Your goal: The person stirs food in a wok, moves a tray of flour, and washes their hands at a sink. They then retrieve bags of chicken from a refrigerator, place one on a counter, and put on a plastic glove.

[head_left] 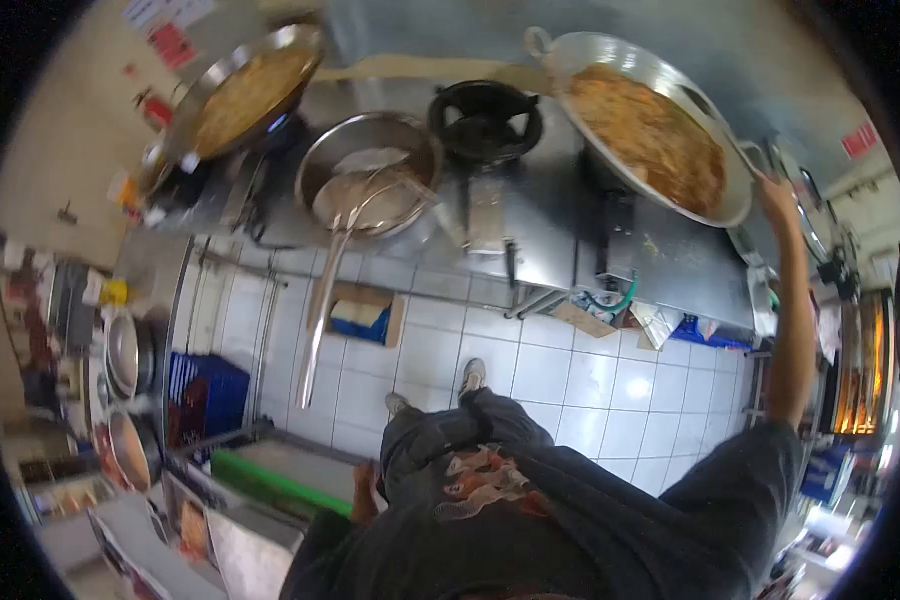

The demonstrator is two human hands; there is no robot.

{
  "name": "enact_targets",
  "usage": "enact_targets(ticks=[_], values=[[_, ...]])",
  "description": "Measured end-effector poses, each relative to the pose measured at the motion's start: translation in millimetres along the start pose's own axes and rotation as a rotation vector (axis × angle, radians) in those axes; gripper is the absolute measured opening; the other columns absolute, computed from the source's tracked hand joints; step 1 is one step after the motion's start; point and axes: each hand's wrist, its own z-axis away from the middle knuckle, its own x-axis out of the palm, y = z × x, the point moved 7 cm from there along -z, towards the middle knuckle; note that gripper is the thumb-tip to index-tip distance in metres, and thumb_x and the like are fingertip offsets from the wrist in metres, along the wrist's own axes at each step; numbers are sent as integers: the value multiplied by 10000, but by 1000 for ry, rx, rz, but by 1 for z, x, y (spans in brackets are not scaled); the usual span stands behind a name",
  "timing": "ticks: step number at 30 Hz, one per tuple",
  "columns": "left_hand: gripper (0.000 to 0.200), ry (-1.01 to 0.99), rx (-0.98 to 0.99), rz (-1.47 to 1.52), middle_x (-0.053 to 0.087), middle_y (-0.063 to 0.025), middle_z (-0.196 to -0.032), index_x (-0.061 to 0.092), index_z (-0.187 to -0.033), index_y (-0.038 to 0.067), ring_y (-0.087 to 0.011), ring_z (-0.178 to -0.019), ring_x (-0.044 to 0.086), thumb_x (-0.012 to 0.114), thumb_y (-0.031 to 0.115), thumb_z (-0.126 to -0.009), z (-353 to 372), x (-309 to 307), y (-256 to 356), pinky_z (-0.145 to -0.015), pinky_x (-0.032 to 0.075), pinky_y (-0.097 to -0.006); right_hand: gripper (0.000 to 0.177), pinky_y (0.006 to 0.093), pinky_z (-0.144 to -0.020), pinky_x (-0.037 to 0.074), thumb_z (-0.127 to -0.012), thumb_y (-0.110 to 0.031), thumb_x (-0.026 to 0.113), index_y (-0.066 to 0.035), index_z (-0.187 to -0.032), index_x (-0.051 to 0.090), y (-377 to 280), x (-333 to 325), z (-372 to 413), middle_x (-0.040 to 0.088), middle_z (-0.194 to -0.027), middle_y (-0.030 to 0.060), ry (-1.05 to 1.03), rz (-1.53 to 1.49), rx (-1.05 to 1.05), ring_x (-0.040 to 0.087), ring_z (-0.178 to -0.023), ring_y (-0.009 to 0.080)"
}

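My right hand (776, 198) reaches far out to the right, its fingers closed at the side handle of a large metal wok (590, 52). Inside that wok lies a broad mass of orange-brown food (660, 130). Low beside my body is my left hand (364, 492), near a green-edged counter (270, 485); its fingers are too dark and small to make out. Between the woks, a steel bowl (315, 150) holds a strainer with a long handle (325, 300) that sticks out over the floor.
A second wok (300, 65) with yellowish food sits on the left of the steel stove counter (540, 225). A black burner (485, 122) is between them. Below are a cardboard box (395, 318), a green hose (620, 297) and a blue crate (208, 395). Pans (130, 450) stand far left.
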Motion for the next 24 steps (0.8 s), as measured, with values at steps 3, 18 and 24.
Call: enact_targets(ticks=[3, 18, 24], values=[[190, -88, -745, 1621, 534, -53, -726, 563, -923, 49, -202, -544, 535, 527, 236, -924, 13, 35, -41, -464, 500, -347, 183, 211, -486, 365, -959, -251, 574, -80, -1006, 620, 95, 52, -43, 541, -716, -34, -593, -1064, 220, 474, -613, 33], [369, 182, -651, 904, 691, -148, -881, 632, -1101, 47, -273, -777, 669, 635, 286, -820, -16, -47, -211, -692, 537, -382, 247, 214, -408, 260, -948, -318, 626, -85, -988, 554, -151, 127, 356, 418, -628, -63, -118, -882, -125, 345, -481, 25], [378, 133, -520, 735, 662, -238, -1044, 663, -1009, 12, -400, -1005, 621, 565, 305, -793, -17, -132, -174, -874, 496, -454, 123, 215, -421, 256, -979, -228, 581, -119, -925, 563, -197, 264, 382, 366, -623, -91, -761, -1065, -147, 326, -509, 10]])
